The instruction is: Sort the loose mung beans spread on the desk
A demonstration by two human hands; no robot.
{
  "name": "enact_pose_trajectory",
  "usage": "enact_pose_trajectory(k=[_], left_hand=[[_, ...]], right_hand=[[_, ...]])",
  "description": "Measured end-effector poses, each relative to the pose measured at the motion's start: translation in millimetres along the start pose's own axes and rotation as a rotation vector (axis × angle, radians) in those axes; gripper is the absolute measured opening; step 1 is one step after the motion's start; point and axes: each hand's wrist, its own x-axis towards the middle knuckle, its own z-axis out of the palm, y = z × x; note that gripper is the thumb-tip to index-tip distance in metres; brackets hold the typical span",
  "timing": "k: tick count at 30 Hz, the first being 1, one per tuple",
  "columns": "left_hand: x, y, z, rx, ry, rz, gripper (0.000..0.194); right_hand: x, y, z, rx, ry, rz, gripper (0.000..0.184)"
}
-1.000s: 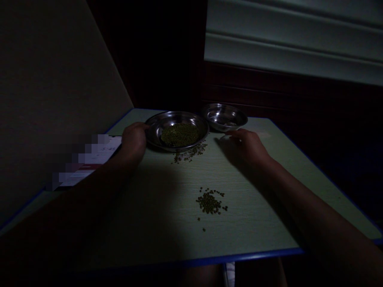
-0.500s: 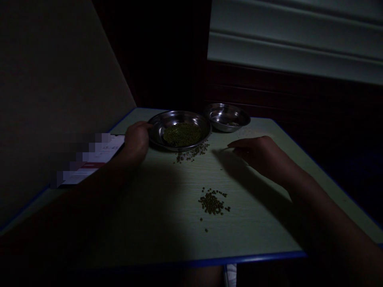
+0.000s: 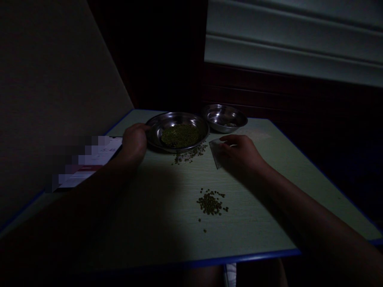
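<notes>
One wide metal bowl stands on the far part of the worktop, green beans inside, with the left hand gripping its left rim. To the bowl's right, the right hand pinches a thin clear sheet that extends left of the fingertips; whether it touches the worktop I cannot tell. A second bowl stands beyond that hand. Loose beans lie left of the sheet, and a small bean pile lies nearer, apart from both hands.
</notes>
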Motion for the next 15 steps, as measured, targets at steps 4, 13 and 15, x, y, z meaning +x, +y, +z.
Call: enact_pose_trajectory(k=[4,13,15], left_hand=[[-1.0,3.2,1.7,-0.048,0.016,-0.075,0.011],[-3.7,5.2,-2.1,-0.032,0.011,-0.056,0.003],[-4.9,6.9,-2.9,-0.028,0.021,-0.06,0.005]], right_hand=[[0.7,-4.8,7.7,-0.035,-0.025,-0.014,0.034],[9.2,3.1,-7.8,-0.245,0.087,0.043,0.032],[12.7,10.9,-17.5,-0.276,0.134,0.067,0.032]])
